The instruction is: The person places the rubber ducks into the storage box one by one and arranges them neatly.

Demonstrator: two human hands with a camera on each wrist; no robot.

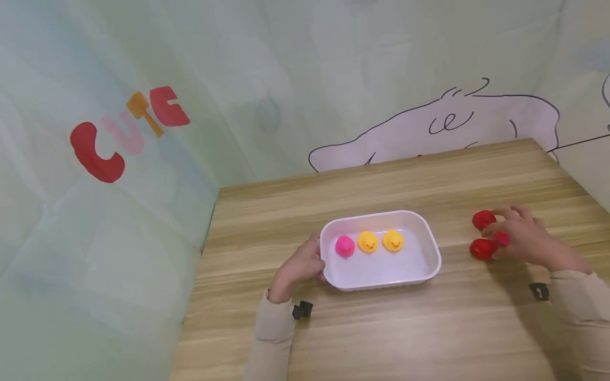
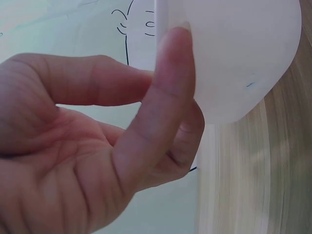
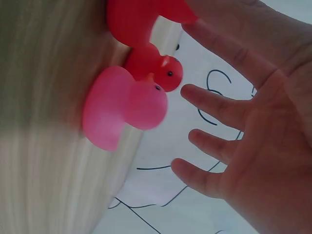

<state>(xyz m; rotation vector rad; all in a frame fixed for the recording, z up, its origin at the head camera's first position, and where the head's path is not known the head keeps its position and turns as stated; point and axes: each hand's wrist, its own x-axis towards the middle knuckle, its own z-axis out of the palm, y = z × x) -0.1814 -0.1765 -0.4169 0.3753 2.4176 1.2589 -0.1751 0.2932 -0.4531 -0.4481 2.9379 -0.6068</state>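
Observation:
My left hand pinches the left rim of a white plastic tray, thumb and fingers on either side of its wall in the left wrist view. Inside the tray a pink rubber duck and two yellow rubber ducks sit in a row. Over on the right, my right hand reaches among two red rubber ducks and another pink duck. Its fingers are spread and fairly straight in the right wrist view, with the thumb and index finger right at the nearer red duck.
The wooden table bears the tray and the loose ducks. Behind it and to the left hang pale printed cloths, one lettered and one with a cartoon animal. Bare wood lies between the tray and the red ducks.

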